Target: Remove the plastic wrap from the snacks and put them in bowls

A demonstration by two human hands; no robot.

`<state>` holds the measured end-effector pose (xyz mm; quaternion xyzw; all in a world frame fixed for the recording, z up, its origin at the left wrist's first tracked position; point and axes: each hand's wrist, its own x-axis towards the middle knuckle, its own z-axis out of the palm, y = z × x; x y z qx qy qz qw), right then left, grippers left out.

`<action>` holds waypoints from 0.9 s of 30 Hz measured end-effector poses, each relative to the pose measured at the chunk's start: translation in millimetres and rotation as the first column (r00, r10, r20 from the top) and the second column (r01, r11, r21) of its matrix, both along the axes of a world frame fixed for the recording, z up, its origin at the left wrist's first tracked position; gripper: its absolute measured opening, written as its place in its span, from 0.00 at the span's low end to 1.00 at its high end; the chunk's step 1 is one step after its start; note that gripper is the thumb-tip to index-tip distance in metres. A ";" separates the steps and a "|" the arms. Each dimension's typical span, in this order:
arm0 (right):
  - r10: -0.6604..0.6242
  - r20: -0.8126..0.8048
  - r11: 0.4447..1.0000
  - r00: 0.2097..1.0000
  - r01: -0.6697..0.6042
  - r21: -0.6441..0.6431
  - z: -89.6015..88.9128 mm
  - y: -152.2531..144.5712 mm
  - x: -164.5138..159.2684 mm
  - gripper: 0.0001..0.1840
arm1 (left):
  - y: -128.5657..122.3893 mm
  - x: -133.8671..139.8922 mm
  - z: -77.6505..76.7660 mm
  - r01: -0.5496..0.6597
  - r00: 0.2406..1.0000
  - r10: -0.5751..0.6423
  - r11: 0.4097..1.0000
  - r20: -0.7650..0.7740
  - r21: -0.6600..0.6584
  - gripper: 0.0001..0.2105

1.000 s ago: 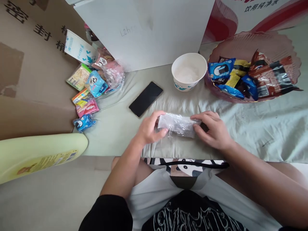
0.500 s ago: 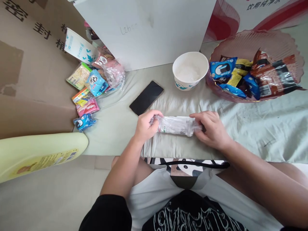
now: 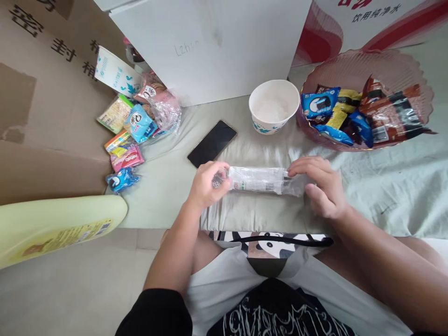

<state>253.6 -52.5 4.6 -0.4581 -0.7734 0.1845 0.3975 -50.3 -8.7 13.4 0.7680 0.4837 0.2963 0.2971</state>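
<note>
Nearest, a seated person in pale shorts (image 3: pixel 231 277) leans arms over a table spread with green cloth (image 3: pixel 378 186). A yellow-green container (image 3: pixel 63 224) juts in, nearer than the black phone (image 3: pixel 212 143) and well to its left. Just nearer than the phone and to its right lies a clear-wrapped package (image 3: pixel 257 180), a white strip with small red and green print. The left hand (image 3: pixel 206 184), right beside the phone's near end, pinches the package's left end; the right hand (image 3: pixel 325 186) is loosely spread at the other end, fingertips at the plastic, thumb apart.

Left of the phone I see a pile of snack packets (image 3: pixel 138 122) and, farther back, a tilted paper cup (image 3: pixel 115 74). Right of it stand a white paper bowl (image 3: pixel 269 127) and, farther right, a pink glass bowl (image 3: pixel 371 63) of snacks. Beyond the phone rises a white box (image 3: pixel 238 56); far left, a cardboard box (image 3: pixel 52 116).

A second ago the hands were closer together and the package looked shorter, its print unseen; the right hand has since drawn outward.
</note>
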 end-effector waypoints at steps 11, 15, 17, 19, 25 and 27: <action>0.042 0.133 0.988 0.990 -0.061 0.143 10.6 -4.1 -11.0 0.09 | -30.5 17.7 23.1 0.347 0.929 -0.297 0.906 -0.222 0.243 0.11; 0.018 0.174 0.984 0.985 -0.049 0.174 13.3 -4.3 -12.5 0.09 | -40.4 22.2 27.4 0.465 0.830 -0.449 0.885 -0.330 -0.033 0.17; -0.004 0.197 0.984 0.980 -0.032 0.176 13.1 -3.8 -12.5 0.08 | -41.4 18.9 31.2 0.401 0.814 -0.443 0.896 -0.375 -0.189 0.18; -0.029 0.229 0.982 0.973 -0.014 0.187 12.0 -3.2 -11.4 0.08 | -39.6 12.0 35.1 0.277 0.822 -0.394 0.907 -0.411 -0.316 0.17; -0.098 0.288 0.968 0.953 0.024 0.250 5.9 -1.8 -8.6 0.08 | -30.3 -3.0 33.7 -0.010 0.894 -0.070 0.984 -0.442 -0.176 0.20; -0.096 0.303 0.962 0.948 0.010 0.272 4.7 -3.5 -12.3 0.08 | -28.3 -0.2 29.1 -0.102 0.945 0.110 0.994 -0.307 0.043 0.19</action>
